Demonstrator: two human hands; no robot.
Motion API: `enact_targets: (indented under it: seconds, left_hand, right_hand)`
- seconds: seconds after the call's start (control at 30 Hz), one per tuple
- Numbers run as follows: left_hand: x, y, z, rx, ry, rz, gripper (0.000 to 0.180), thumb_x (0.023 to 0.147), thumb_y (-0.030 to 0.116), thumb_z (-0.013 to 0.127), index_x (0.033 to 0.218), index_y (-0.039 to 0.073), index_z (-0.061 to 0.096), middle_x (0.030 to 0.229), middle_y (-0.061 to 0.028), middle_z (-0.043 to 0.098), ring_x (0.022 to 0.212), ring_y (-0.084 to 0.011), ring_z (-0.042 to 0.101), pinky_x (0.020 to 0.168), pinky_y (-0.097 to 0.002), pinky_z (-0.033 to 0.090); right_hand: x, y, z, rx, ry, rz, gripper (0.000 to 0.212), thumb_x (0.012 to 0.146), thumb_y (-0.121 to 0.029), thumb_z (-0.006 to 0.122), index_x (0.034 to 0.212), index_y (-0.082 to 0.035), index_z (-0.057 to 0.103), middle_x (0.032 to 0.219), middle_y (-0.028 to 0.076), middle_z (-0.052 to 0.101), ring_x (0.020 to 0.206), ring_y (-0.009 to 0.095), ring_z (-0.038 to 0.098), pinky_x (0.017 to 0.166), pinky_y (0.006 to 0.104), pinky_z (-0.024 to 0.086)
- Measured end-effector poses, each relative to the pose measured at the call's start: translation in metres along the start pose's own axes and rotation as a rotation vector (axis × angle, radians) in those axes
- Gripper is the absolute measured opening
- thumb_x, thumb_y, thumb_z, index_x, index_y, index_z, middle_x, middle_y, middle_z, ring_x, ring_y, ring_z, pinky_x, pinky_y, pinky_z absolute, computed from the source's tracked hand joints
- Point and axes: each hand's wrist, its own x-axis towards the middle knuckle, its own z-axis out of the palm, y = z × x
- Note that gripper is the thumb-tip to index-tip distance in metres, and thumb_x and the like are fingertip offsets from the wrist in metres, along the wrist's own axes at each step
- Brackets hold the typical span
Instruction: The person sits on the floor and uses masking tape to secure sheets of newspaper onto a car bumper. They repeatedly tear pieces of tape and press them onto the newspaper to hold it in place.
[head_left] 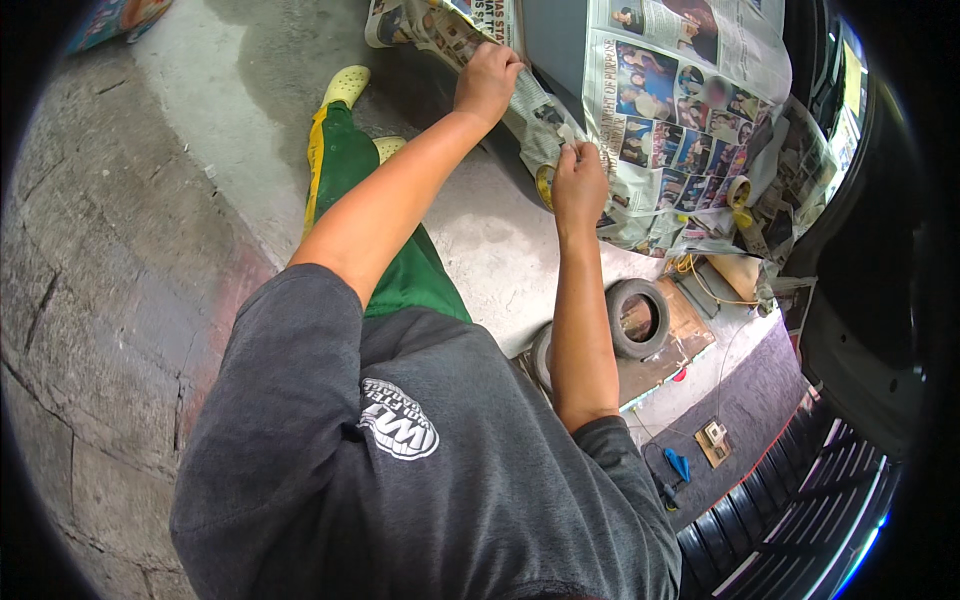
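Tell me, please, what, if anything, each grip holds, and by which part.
Left grip: the newspaper strip, by its edge; right grip: apparently its near end.

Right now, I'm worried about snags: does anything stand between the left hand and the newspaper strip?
Nothing visible: the left hand grips the newspaper strip; a yellow tape roll shows beside the right hand.

I have the left arm (400, 195) reaching well out, slanting forward and to the right, bare along the forearm. Its left grip (487, 85) is the farther of my two, fingers curled in and the thumb side turned rightward. My right arm (588, 320) runs almost straight ahead, its wrist (580, 235) roughly in line with the forearm. The right grip (580, 188) is closed in a pinch, thumb and forefinger together. Both sit near each other, apart.
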Motion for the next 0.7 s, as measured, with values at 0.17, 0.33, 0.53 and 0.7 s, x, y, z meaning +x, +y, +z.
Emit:
enact_targets:
  seconds: [0.17,0.33,0.53,0.7]
  left_hand:
    - [0.004,-0.017,-0.012,-0.176,-0.2,-0.013,0.027,0.091,0.014,0.07,0.115,0.002,0.072,0.114,-0.0166,0.066,0.109,-0.0318,0.068,0.096,-0.0399,0.054]
    - [0.001,-0.021,-0.021,-0.218,-0.402,0.015,0.045,0.088,0.023,0.078,0.125,0.0,0.067,0.135,-0.0182,0.052,0.122,-0.0293,0.061,0.107,-0.0388,0.051]
    - [-0.002,-0.023,-0.015,-0.237,-0.398,-0.059,0.043,0.09,0.032,0.079,0.121,0.003,0.07,0.139,-0.0172,0.048,0.122,-0.0301,0.059,0.109,-0.0394,0.048]
    - [0.004,-0.024,-0.001,-0.174,-0.303,-0.093,0.031,0.094,0.032,0.073,0.107,0.004,0.075,0.136,-0.0174,0.049,0.117,-0.0298,0.06,0.104,-0.0406,0.049]
  right_hand:
    - [0.018,-0.043,0.009,-0.051,-0.084,-0.063,0.026,0.103,-0.029,0.059,0.104,-0.004,0.067,0.093,0.023,0.074,0.089,0.046,0.07,0.078,0.0549,0.053]
    - [0.041,-0.058,0.027,-0.147,-0.09,-0.083,0.026,0.105,-0.028,0.054,0.1,-0.004,0.064,0.095,0.024,0.074,0.09,0.047,0.07,0.079,0.0577,0.053]
    - [0.048,-0.058,0.032,-0.162,-0.1,-0.064,0.029,0.105,-0.031,0.055,0.104,-0.004,0.067,0.096,0.025,0.074,0.093,0.047,0.071,0.081,0.0573,0.053]
    - [0.05,-0.058,0.033,-0.093,-0.085,0.011,0.034,0.104,-0.034,0.058,0.106,-0.004,0.074,0.098,0.026,0.075,0.095,0.046,0.072,0.084,0.054,0.054]
